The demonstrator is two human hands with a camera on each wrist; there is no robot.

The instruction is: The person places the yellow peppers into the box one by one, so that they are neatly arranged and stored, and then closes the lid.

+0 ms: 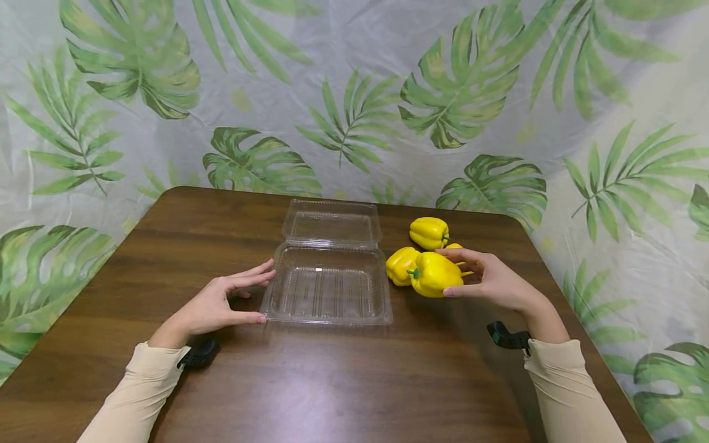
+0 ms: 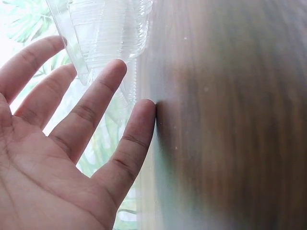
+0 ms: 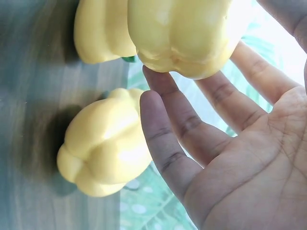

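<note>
My right hand (image 1: 501,282) holds a yellow bell pepper (image 1: 436,274) between thumb and fingers, its green stem pointing left. In the right wrist view the held pepper (image 3: 182,36) is lifted off the table. Just left of it lies a second yellow bell pepper (image 1: 400,266); a third pepper (image 1: 429,232) lies farther back. Another is mostly hidden behind my right fingers. A clear plastic clamshell container (image 1: 327,317) lies unfolded, its lid (image 1: 332,221) laid back. At its left edge is my left hand (image 1: 213,301), fingers spread, fingertips against or very near the rim.
The brown wooden table (image 1: 310,394) has rounded far corners. Behind it hangs a leaf-patterned cloth (image 1: 354,92). A black wrist strap mount (image 1: 199,355) sits on the left wrist, and a similar mount (image 1: 508,336) on the right.
</note>
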